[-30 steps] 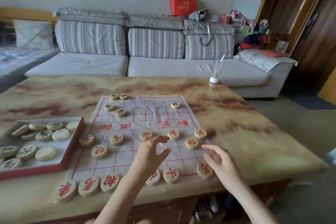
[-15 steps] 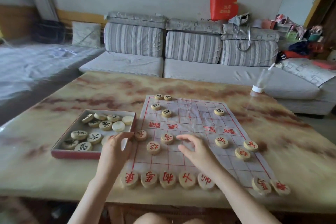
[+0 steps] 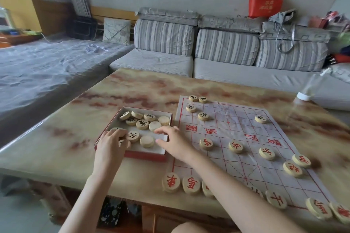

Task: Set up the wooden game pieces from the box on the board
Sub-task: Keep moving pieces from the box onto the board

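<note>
Glossy marbled worktop point(image 3: 72, 134) before a striped grey sofa point(image 3: 189, 43)

Round wooden pieces point(image 3: 142, 124) in a red-edged box point(image 3: 144, 156); creased paper board point(image 3: 246, 130); left hand point(image 3: 110, 143) fingers curled over pieces, grip unclear; right hand point(image 3: 171, 141) fingers loosely spread, empty.

Head-worn view, angled down, close over table point(image 3: 79, 149), facing sofa point(image 3: 189, 47)

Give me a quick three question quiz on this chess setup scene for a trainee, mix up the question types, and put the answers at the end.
1. True or false: both hands are over the box.
2. Multiple choice: the pieces on the far rows of the board bear markings that are A) red, B) black, C) green.
3. Fill in: the box sits to the ____ of the board, as the person sees it.

Key:
1. True. The left hand and right hand both reach into it.
2. B. See the black piece there; the near rows, such as the red piece, are red.
3. Left.
</note>
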The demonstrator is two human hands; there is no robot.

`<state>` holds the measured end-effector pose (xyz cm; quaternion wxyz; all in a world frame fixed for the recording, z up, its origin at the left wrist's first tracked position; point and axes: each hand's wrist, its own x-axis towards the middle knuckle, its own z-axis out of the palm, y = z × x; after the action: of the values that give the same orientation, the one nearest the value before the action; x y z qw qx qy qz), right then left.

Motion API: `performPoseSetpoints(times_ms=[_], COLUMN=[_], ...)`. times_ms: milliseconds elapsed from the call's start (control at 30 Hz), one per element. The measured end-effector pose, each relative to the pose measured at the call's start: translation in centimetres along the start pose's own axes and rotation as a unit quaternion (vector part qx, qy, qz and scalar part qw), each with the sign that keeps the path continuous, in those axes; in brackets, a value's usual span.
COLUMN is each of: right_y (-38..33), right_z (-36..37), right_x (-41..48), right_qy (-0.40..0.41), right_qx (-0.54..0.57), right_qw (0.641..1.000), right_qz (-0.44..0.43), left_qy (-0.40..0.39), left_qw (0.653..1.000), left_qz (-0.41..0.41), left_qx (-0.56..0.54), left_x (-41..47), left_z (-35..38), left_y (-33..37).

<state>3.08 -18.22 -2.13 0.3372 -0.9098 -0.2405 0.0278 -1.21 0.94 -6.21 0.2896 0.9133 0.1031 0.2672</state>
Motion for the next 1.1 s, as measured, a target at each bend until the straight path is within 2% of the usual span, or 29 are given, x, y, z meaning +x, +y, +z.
performPoseSetpoints(times_ms=[100, 267, 433, 600, 800, 933, 1100], right_y=[-1.1, -2.7, -2.7, -1.9, -1.2, -0.4, 1.5], right_z=[1.5, 3.9, 5.7, 6.4, 5.1, 3.1, -0.5], right_x=[1.7, 4.5, 6.1, 6.5, 6.3, 5.7, 4.3], right_qy=[-0.033, -0.064, -0.084, -0.057, 0.000, 0.026, 0.052], right_qx=[-0.010, -0.032, -0.040, -0.022, 0.036, 0.063, 0.085], right_qw=[0.999, 0.997, 0.996, 0.998, 0.999, 0.998, 0.995], right_qz=[0.008, 0.014, 0.010, -0.004, -0.007, -0.017, -0.007], left_qy=[-0.008, -0.125, -0.128, -0.103, -0.066, -0.037, -0.044], left_qw=[0.999, 0.980, 0.970, 0.981, 0.995, 0.999, 0.999], left_qz=[-0.015, -0.061, -0.033, -0.046, -0.052, -0.024, 0.022], left_qx=[0.038, 0.143, 0.203, 0.159, 0.049, 0.005, -0.022], left_x=[1.7, 4.1, 4.8, 4.8, 4.9, 4.7, 4.7], left_z=[-0.3, 0.3, 1.0, 1.4, 1.1, 1.8, 3.2], left_y=[-0.5, -1.6, -2.1, -2.6, -1.6, 0.3, 3.7])
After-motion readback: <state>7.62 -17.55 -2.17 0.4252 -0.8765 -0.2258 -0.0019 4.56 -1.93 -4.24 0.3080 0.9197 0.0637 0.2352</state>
